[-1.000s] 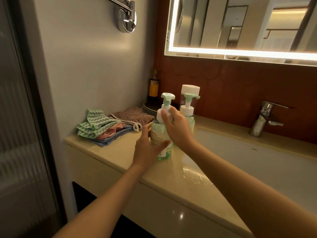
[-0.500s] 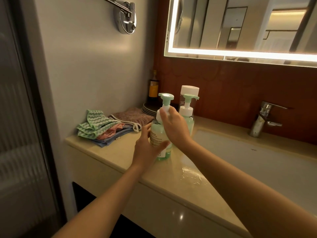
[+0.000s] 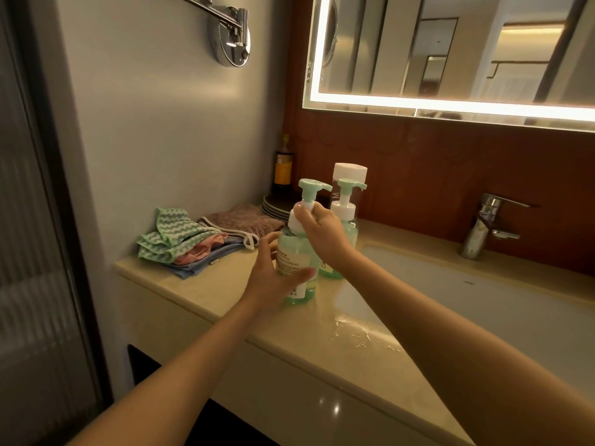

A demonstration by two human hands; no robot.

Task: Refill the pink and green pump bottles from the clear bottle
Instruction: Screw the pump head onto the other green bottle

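Left hand (image 3: pixel 275 278) is wrapped around the body of the front green pump bottle (image 3: pixel 296 262), thumb across the label, so it's clamped on and steadying it upright on the bench (image 3: pixel 206 284). Right hand (image 3: pixel 322 231) comes in from 4 o'clock and its fingers are closed on the white collar just under the green pump head, clamped on the same bottle.

Second green pump bottle (image 3: pixel 344 220) sits just behind at about 1 o'clock from the first, also upright, partly hidden by the right wrist. Right behind that one is a clear bottle with a white cap (image 3: pixel 350 172), mostly blocked so I can't tell how full it is.

Over at 9 o'clock from the bottles there's a pile of folded cloths (image 3: pixel 190 243), with a stack of dark plates (image 3: pixel 277 206) and a brown bottle (image 3: pixel 283 165) in the corner at 11 o'clock. Sink basin (image 3: pixel 483 304) runs off toward 3 o'clock, faucet (image 3: pixel 486 223) at its far edge. Some water splashed on the bench edge near 5 o'clock.
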